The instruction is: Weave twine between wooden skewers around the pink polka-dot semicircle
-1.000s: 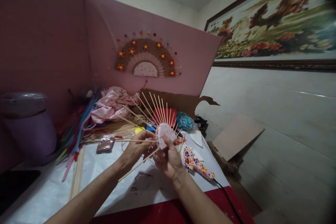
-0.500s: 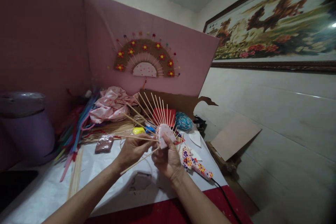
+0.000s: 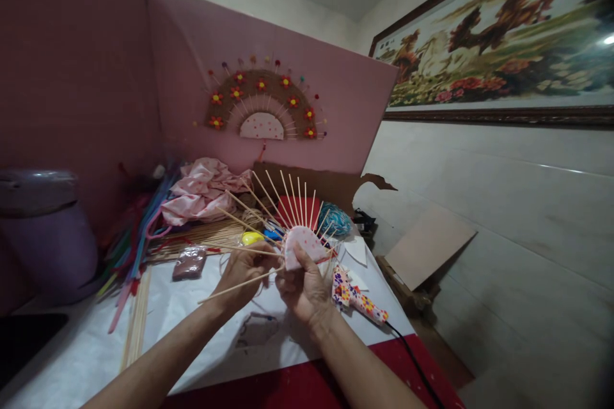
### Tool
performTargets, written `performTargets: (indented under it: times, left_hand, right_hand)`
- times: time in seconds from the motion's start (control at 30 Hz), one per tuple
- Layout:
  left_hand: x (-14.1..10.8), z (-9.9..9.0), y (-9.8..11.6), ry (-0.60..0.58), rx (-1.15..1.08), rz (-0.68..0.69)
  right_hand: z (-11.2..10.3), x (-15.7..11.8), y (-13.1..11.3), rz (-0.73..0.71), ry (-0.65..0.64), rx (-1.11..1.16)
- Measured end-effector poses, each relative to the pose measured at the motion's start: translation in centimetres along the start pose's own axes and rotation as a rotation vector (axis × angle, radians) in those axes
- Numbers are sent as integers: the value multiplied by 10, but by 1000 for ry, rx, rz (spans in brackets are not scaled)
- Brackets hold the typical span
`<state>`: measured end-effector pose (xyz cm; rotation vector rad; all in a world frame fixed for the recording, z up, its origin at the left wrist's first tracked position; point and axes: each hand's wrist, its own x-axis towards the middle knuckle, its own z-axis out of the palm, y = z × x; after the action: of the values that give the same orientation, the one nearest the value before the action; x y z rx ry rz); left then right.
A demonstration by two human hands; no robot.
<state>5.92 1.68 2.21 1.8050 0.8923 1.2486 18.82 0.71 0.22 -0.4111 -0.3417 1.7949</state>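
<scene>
A half-round piece covered in pale pink dotted fabric is held above the table, with several thin wooden sticks fanning out from its curved edge. My right hand grips this piece near its straight side, thumb flat on the front and fingers behind it. Left of it, my left hand is closed with fingertips at the lower sticks, close to where they meet the fabric edge. One wooden stick slants down to the left across that hand. Exactly how the left fingertips touch the sticks is partly hidden.
A flower-patterned hot glue gun lies at the right with its cord trailing off. Behind are blue yarn, crumpled pink fabric and bundled sticks. A packet lies left. A finished fan hangs on the pink board.
The fabric piece has turned so more of its dotted face shows. Its lowest stick has swung left and up, now lying across my left wrist area. Both hands keep their hold.
</scene>
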Motion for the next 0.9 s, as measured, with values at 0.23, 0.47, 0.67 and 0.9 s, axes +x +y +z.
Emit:
performTargets:
  times: [0.23,0.47,0.67,0.9]
  left_hand:
    - [-7,12,-2,-61,-129,23]
    - [-9,19,-3,-46,-148,146]
    - [-8,21,-9,69,-89,144]
    - [-5,20,-8,122,-298,12]
  right_hand:
    - [1,2,-5,-46,79,20]
    - [1,3,-7,-76,24,52]
    - [1,2,-3,-94,-5,65]
    - [0,1,-2,-60,-62,78]
